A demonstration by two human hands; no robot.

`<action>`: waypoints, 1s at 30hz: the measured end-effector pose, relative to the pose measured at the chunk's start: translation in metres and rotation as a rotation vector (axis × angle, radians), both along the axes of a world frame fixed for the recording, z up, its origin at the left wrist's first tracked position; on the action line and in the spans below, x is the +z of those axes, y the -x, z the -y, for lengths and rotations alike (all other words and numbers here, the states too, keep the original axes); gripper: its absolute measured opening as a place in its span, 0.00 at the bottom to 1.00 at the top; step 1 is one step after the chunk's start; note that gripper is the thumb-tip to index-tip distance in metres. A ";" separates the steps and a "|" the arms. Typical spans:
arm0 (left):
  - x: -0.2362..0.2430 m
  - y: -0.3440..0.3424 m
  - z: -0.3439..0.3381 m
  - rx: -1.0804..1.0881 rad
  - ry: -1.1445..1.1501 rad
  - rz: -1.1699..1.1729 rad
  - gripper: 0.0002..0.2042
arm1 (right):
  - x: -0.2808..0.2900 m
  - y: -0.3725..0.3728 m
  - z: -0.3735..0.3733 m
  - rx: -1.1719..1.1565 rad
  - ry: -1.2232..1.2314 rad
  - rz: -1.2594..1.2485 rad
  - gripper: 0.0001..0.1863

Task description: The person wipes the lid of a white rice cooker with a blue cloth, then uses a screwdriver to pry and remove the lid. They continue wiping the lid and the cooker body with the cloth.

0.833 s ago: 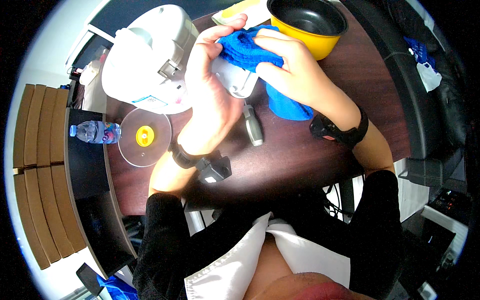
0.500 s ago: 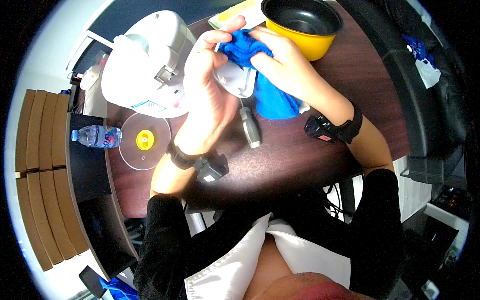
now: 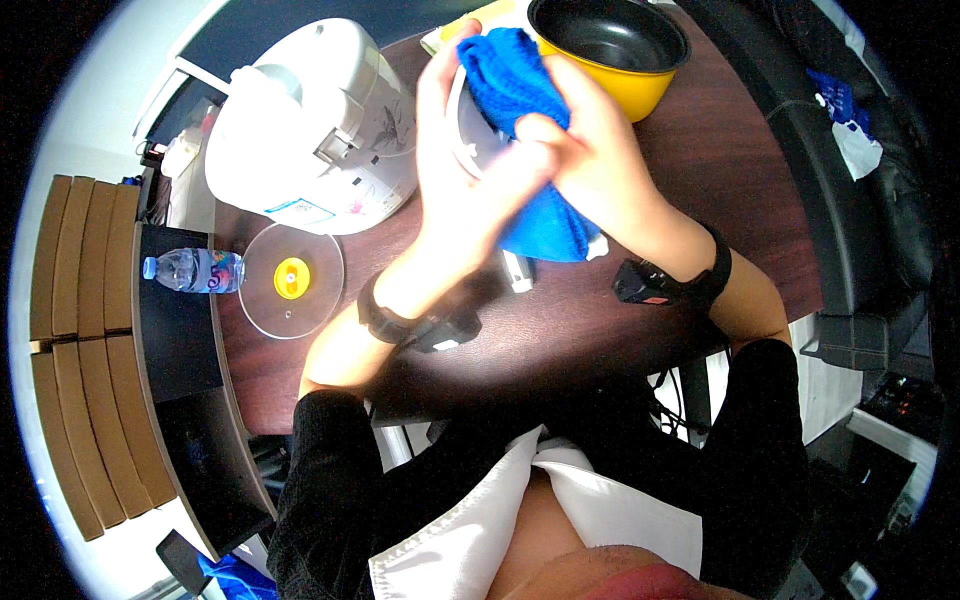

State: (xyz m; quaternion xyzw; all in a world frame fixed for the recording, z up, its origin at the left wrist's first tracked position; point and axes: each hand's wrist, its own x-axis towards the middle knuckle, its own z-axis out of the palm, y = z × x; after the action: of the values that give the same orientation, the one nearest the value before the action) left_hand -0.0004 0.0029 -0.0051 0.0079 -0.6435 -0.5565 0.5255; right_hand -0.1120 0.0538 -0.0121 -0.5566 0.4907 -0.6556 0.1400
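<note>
Near the back centre of the dark wood desk [image 3: 720, 190], my left hand [image 3: 465, 200] grips a curved white plastic piece [image 3: 467, 125], its thumb reaching across toward my right hand [image 3: 610, 160]. My right hand is closed on a bunched blue cloth [image 3: 510, 75] pressed against that piece; the cloth's lower end hangs below both hands. A screwdriver [image 3: 518, 272] lies mostly hidden beneath. Just left stands a white rice cooker body [image 3: 300, 120] with a latch on its side.
A yellow pot with black interior [image 3: 620, 85] sits at back right, beside a partly hidden yellow-and-white item [image 3: 445, 38]. At left are a glass lid [image 3: 262, 305] with yellow knob and a plastic bottle [image 3: 195, 270]. Brown boxes [image 3: 90, 430] stand further left; a black leather seat [image 3: 870, 230] is at right.
My left hand has shifted right and turned, tilting the white piece more upright. The cloth's top rose, its hanging end moved down-left, and the screwdriver became more hidden.
</note>
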 end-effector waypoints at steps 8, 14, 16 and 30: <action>0.018 -0.009 0.012 0.031 -0.303 -0.132 0.20 | 0.012 0.023 -0.004 0.123 -0.133 0.311 0.13; 0.002 0.006 0.003 0.055 0.059 0.088 0.25 | 0.007 -0.004 -0.005 -0.038 0.151 -0.168 0.23; 0.011 -0.006 0.002 0.070 0.052 0.260 0.27 | 0.018 -0.002 -0.013 0.192 -0.137 0.117 0.22; -0.012 0.012 0.005 0.153 -0.001 0.261 0.25 | 0.000 0.020 0.011 -0.033 0.068 -0.291 0.16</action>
State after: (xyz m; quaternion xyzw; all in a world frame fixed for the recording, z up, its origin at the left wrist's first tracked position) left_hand -0.0121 -0.0023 -0.0172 0.1293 -0.7036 -0.5094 0.4783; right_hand -0.1318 0.0424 -0.0120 -0.6419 0.4925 -0.5865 0.0375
